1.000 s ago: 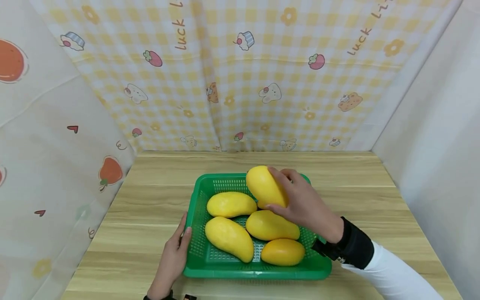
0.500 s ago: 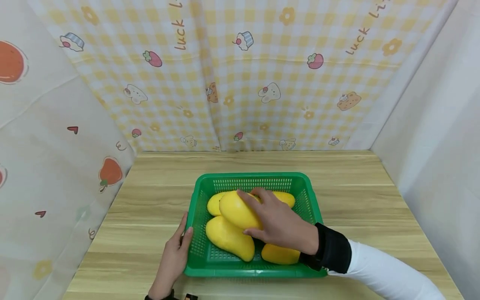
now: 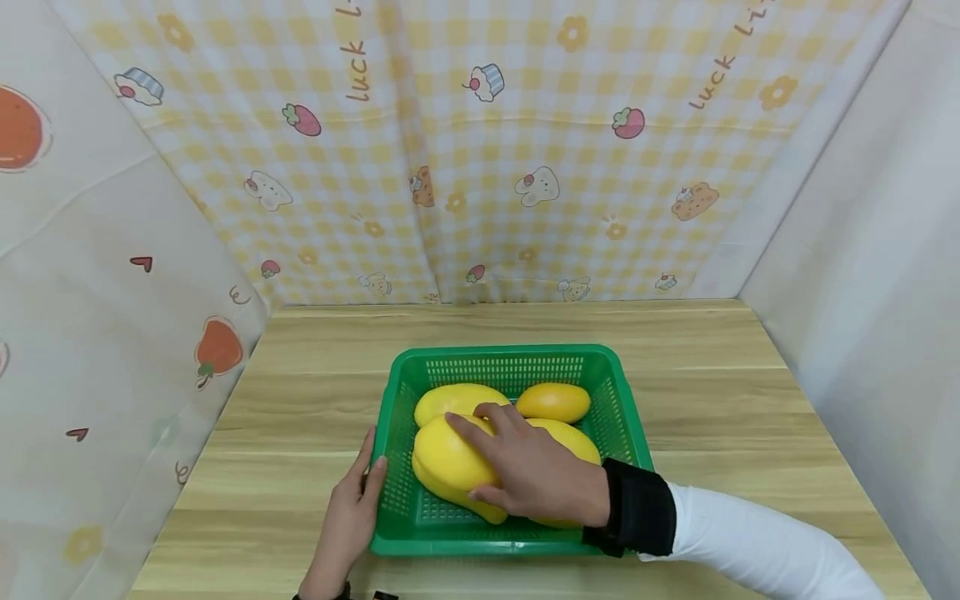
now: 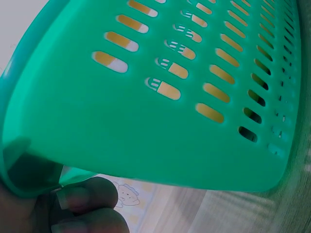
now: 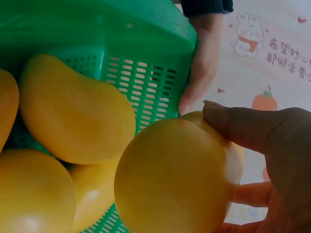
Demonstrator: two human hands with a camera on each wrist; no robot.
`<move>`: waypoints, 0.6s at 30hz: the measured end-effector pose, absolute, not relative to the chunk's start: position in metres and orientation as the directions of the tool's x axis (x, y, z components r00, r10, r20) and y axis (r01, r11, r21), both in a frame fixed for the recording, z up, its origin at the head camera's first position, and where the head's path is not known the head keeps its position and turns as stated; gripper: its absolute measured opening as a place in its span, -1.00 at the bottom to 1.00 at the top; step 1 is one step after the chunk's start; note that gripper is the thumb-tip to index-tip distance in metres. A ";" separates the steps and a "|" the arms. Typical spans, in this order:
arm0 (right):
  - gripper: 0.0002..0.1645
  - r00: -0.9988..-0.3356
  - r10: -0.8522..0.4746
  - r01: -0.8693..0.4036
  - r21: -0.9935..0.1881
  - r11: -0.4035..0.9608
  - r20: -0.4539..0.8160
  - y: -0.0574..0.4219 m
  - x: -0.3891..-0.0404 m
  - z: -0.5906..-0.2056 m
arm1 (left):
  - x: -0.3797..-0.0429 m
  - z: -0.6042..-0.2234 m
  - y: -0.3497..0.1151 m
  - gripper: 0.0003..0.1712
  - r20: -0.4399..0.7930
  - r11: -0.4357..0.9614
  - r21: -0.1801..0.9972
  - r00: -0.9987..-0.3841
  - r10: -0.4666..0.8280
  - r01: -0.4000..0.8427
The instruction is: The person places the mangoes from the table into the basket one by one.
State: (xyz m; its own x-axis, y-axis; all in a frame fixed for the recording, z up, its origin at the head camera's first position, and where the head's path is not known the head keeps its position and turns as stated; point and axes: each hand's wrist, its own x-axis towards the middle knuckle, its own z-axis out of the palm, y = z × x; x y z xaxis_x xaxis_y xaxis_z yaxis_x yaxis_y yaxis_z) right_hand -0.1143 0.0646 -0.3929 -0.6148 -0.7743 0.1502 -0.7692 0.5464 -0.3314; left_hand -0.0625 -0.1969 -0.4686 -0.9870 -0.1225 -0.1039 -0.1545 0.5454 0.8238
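Note:
My right hand (image 3: pixel 543 475) grips a plump yellow mango (image 3: pixel 450 450) by its right side, thumb toward me and fingers over the far side. In the head view this mango overlaps another mango (image 3: pixel 486 508) at the front left of the green plastic basket (image 3: pixel 517 547). The right wrist view gives the held mango (image 5: pixel 170 174) close up, with thumb and fingers about it. At the basket's left side, my left hand (image 3: pixel 348 512) holds the rim. Curled fingertips (image 4: pixel 90 194) show by the rim in the left wrist view.
Inside the basket lie more mangoes: one at the back left (image 3: pixel 457 398), a smaller one at the back right (image 3: pixel 555 402), and one (image 3: pixel 577 442) partly under my right hand. The basket stands on a wood-grain table (image 3: pixel 285 433). Patterned cloth (image 3: pixel 480 208) hangs behind it.
My right hand has carried the mango from the basket's back right, leftward and toward me, down over the front-left mango. The left hand stays at the rim.

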 end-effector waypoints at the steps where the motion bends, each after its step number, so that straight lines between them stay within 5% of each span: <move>1: 0.04 -0.613 -0.777 -0.771 -0.324 0.548 0.146 0.063 -0.114 -0.394 | -0.062 -0.469 -0.197 -0.35 -0.105 0.543 0.825 -0.987 -0.123 -0.155; 18: 0.02 -0.555 -0.829 -0.816 -0.242 0.526 0.067 0.046 -0.109 -0.406 | -0.061 -0.468 -0.197 -0.35 -0.104 0.533 0.832 -0.987 -0.124 -0.155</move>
State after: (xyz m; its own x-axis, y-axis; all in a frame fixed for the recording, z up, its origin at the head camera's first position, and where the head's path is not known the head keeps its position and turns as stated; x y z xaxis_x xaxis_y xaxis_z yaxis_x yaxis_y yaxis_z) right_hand -0.1093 0.0461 -0.4062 -0.5546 -0.8294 0.0675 -0.8155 0.5256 -0.2422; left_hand -0.0613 -0.1973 -0.4681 -0.9868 -0.1241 -0.1044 -0.1550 0.5326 0.8321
